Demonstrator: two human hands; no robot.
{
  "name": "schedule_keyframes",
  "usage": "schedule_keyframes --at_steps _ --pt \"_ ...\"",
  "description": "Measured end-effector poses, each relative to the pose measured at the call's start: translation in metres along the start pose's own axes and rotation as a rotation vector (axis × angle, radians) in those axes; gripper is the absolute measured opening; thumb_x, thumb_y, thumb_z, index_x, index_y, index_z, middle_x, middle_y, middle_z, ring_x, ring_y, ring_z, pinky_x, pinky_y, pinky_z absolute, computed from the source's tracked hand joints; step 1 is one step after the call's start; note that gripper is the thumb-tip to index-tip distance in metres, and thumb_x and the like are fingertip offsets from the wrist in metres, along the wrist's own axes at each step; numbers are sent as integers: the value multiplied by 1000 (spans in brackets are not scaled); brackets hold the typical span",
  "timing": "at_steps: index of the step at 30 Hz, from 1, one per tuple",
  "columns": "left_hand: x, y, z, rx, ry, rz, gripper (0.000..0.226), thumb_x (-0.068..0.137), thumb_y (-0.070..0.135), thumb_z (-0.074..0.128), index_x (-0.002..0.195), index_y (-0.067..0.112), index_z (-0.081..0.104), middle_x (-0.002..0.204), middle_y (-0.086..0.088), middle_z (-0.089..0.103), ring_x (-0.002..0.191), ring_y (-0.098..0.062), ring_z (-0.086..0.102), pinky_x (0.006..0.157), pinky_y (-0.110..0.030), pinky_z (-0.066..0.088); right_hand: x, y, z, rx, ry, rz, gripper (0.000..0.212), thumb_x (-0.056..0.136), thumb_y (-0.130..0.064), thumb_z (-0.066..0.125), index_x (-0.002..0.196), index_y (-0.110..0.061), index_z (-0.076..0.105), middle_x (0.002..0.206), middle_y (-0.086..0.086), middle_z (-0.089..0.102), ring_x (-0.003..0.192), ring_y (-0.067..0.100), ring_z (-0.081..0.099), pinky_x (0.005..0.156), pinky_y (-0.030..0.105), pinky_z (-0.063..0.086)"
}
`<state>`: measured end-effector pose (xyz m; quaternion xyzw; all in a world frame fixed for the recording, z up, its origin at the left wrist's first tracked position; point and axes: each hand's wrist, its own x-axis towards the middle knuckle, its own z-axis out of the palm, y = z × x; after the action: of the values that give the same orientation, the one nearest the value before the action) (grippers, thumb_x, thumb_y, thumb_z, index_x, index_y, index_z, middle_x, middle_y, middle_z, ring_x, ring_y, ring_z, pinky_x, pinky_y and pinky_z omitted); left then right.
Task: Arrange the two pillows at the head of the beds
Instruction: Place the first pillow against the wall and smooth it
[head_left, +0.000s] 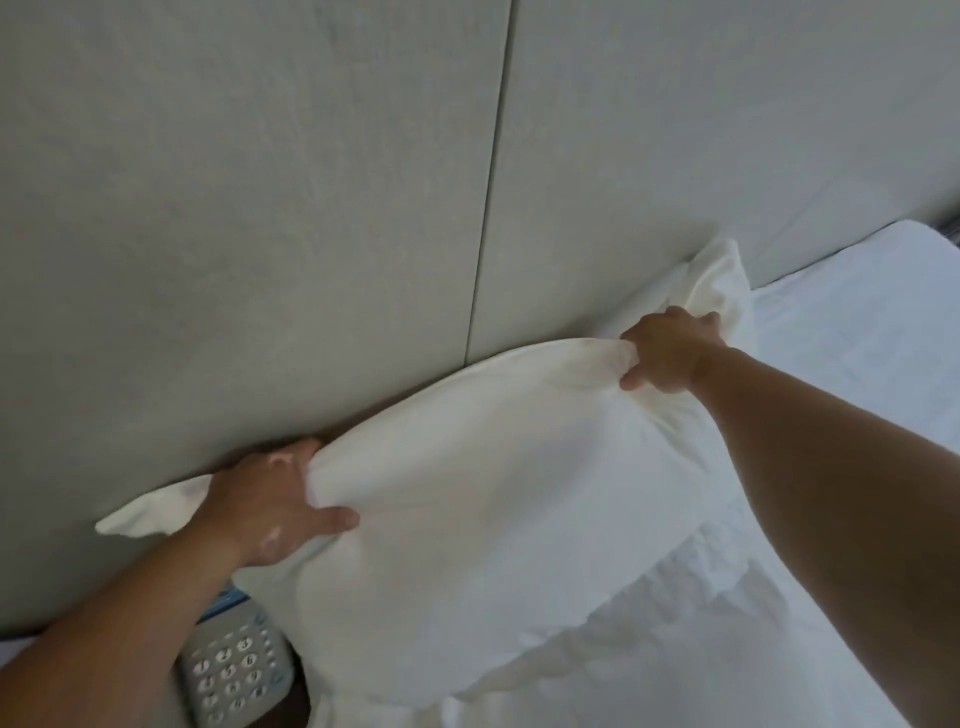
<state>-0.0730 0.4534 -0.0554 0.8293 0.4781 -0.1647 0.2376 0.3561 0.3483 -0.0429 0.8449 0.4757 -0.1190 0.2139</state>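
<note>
A plump white pillow (467, 499) lies tilted along the grey padded headboard (260, 234), at the head of a bed with white sheets (841, 364). My left hand (265, 504) grips the pillow's left end, bunching the case, and a loose flap sticks out to the left. My right hand (670, 351) pinches the pillow's upper right corner, where the case rises against the headboard. A second pillow is not clearly told apart; rumpled white fabric (675, 623) lies under the held pillow.
A white push-button telephone (234, 670) sits on a dark bedside surface below my left forearm, beside the bed's edge. The headboard has a vertical seam (488, 208). White bedding stretches away to the right.
</note>
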Motion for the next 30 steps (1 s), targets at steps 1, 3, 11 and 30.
schedule_keyframes --at_steps 1,3,11,30 --pt "-3 2 -2 6 26 5 79 63 73 83 123 24 67 129 -5 75 119 -30 69 93 -36 54 -4 0 1 11 31 16 38 79 -53 76 115 -40 70 114 -8 67 120 23 50 90 46 35" --pt "-9 12 -10 87 76 7 62 70 63 86 112 19 72 122 -8 77 115 -32 69 86 -33 50 -14 5 -5 67 62 44 28 79 -51 77 104 -40 70 109 -6 68 119 25 51 88 47 34" --pt "-57 46 -67 189 259 9 48 79 51 86 108 15 75 111 -11 77 111 -34 70 86 -35 48 -23 53 -47 190 190 -45 36 69 -55 83 60 -41 51 70 -14 48 87 30 51 83 50 54" --pt "-30 46 -52 186 354 76 48 74 49 90 103 13 78 100 -10 82 96 -34 74 73 -30 35 -7 37 -43 218 279 -89 26 74 -36 89 85 -19 73 91 13 66 90 37 54 81 43 49"
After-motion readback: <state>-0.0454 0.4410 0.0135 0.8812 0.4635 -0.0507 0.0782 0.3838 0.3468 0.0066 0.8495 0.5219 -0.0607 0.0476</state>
